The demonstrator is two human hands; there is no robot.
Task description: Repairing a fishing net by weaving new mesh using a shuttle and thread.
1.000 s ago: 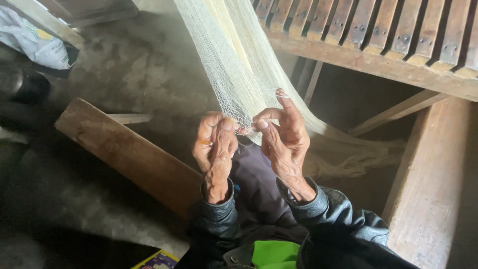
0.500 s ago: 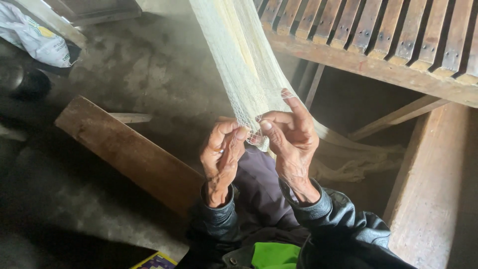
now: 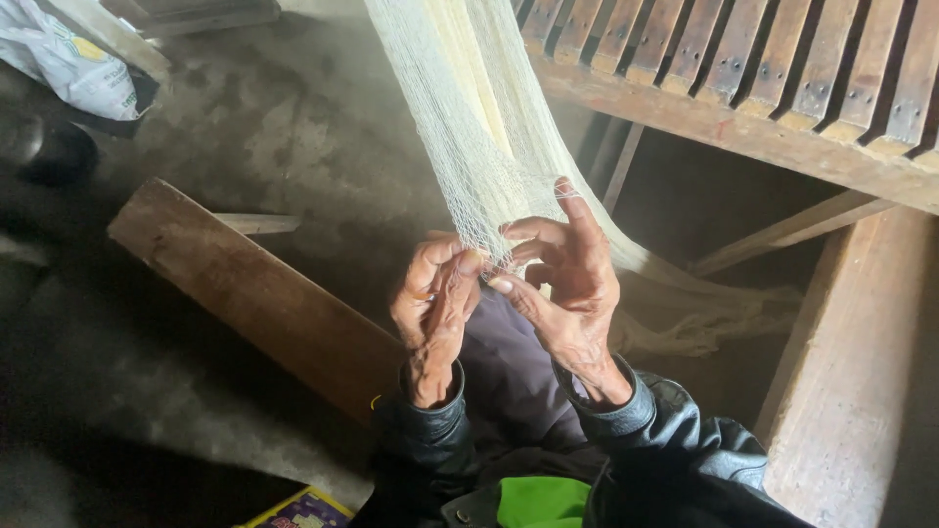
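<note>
Both hands are raised in front of the person's lap, wrists bent, backs turned up toward the head camera, black jacket cuffs at the wrists. The left hand (image 3: 432, 311) is curled narrow, its fingertips bunched and pinching the lower edge of the net (image 3: 468, 127). The right hand (image 3: 567, 288) sits just beside it, touching the same edge: forefinger stretched straight up along the mesh, thumb pointing across toward the left hand, the other fingers folded in. A thin strand loops over the tip of that forefinger. Whether the folded fingers hold anything more I cannot tell.

The net is pale cream, fine-meshed, and hangs taut in a narrow band from the top of the view down to the hands. Past the right hand it slackens and lies bunched on the floor.

Taking the net as the mark: to its right stands a slatted wooden bench (image 3: 743, 93), under which the slack part trails. To its lower left a brown plank (image 3: 254, 293) lies slantwise on the concrete floor. Far to its upper left sits a white sack (image 3: 73, 64) with a small yellow and green mark. Below the hands, at the bottom edge, is the corner of a purple and yellow packet (image 3: 298, 510), and a bright green patch (image 3: 538, 499) shows on the person's front.
</note>
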